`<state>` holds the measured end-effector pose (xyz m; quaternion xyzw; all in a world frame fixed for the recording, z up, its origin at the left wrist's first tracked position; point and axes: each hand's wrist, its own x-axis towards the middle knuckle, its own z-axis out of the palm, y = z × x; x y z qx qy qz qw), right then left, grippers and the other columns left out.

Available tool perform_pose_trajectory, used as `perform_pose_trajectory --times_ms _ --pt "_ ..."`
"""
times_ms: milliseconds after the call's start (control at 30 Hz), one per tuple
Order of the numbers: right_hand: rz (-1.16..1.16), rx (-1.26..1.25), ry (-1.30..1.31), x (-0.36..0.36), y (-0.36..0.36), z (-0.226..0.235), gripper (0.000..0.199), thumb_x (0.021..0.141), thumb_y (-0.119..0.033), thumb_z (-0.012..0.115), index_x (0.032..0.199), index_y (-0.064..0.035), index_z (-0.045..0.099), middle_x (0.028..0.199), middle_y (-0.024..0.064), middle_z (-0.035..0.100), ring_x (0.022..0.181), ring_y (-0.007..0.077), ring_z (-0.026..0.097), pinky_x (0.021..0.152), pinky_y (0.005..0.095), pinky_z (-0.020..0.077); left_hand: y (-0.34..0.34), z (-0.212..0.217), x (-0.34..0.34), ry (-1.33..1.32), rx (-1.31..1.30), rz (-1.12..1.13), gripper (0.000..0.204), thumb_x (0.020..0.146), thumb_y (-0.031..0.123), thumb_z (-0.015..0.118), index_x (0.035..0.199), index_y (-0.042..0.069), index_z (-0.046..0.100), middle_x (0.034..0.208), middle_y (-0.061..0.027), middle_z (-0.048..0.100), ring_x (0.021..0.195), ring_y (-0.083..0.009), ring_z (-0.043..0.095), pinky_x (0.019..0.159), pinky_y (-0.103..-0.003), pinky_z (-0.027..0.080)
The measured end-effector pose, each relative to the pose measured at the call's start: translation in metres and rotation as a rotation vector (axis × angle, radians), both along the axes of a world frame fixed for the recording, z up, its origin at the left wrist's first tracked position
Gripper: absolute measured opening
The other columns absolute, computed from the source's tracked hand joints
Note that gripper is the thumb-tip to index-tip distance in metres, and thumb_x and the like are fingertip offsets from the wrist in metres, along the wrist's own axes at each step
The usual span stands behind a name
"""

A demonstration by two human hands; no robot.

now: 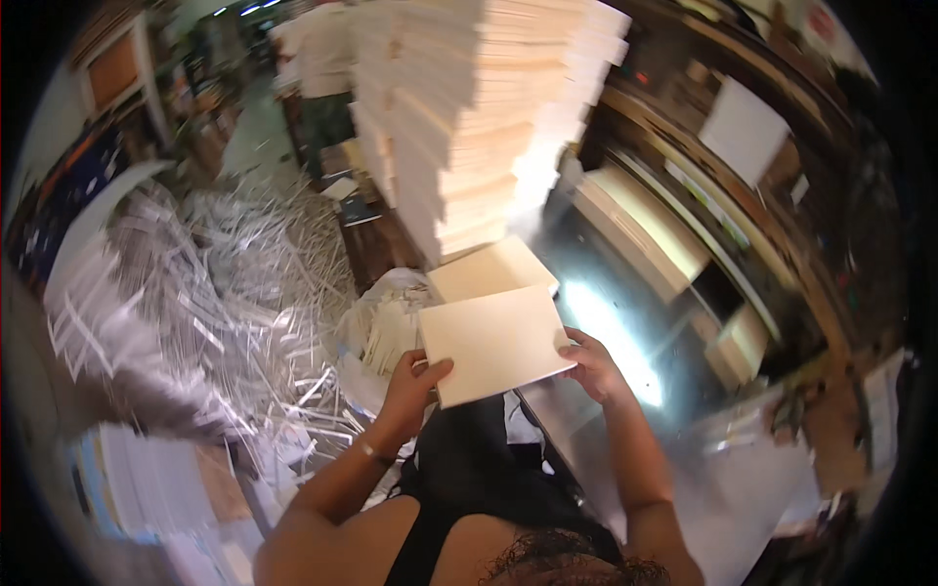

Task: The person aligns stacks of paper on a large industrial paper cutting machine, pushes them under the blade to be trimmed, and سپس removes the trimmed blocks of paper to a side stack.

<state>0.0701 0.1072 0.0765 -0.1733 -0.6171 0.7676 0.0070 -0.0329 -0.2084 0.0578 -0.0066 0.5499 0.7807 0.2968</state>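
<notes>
My left hand (410, 386) and my right hand (591, 363) both grip a cream sheet bundle (493, 342), one hand at each lower corner, held tilted over the edge of a shiny metal table (625, 293). Just behind it lies a second cream stack (489, 269) on the table. A tall, leaning pile of cream paper stacks (479, 107) rises right behind that. My forearms come up from the lower edge.
A large heap of white paper trimmings (225, 293) fills the left side. Printed sheet stacks (147, 483) lie at the lower left. A person in a light top (322, 68) stands at the back. Machine parts and shelves (703, 234) sit to the right.
</notes>
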Motion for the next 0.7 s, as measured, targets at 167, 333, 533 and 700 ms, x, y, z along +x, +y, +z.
perform_pose_trajectory --times_ms 167,333,533,700 --pt "0.099 -0.070 0.101 0.080 0.002 0.011 0.095 0.080 -0.008 0.082 0.161 0.0011 0.032 0.128 0.0166 0.069 0.116 0.0235 0.066 0.100 0.0360 0.0504 0.010 -0.010 0.007 0.106 0.018 -0.316 0.058 0.091 0.008 0.078 0.138 -0.001 0.045 0.133 -0.0173 0.063 0.121 -0.0263 0.064 0.103 -0.041 0.053" --pt "-0.156 0.424 0.088 0.169 0.010 0.001 0.078 0.076 -0.001 0.085 0.145 -0.0035 0.051 0.125 0.0101 0.070 0.113 0.0196 0.065 0.100 0.0368 0.0501 0.067 -0.016 0.006 0.432 0.194 -0.591 0.064 0.084 -0.006 0.079 0.140 -0.003 0.049 0.136 -0.0140 0.062 0.129 -0.0246 0.060 0.109 -0.040 0.049" --pt "-0.504 0.794 -0.024 0.226 -0.011 0.017 0.070 0.075 -0.001 0.084 0.138 -0.0059 0.054 0.118 0.0139 0.071 0.112 0.0275 0.066 0.101 0.0399 0.0496 0.123 -0.021 0.011 0.590 0.206 -0.822 0.068 0.082 -0.008 0.083 0.141 -0.001 0.051 0.133 -0.0124 0.065 0.124 -0.0227 0.063 0.108 -0.037 0.049" --pt "-0.561 0.638 -0.077 0.231 -0.020 -0.003 0.068 0.076 -0.001 0.084 0.136 -0.0058 0.051 0.121 0.0166 0.070 0.118 0.0355 0.066 0.103 0.0429 0.0480 0.131 -0.036 0.015 0.690 0.150 -0.820 0.061 0.085 -0.004 0.083 0.137 -0.004 0.053 0.130 -0.0119 0.067 0.120 -0.0194 0.065 0.104 -0.034 0.052"
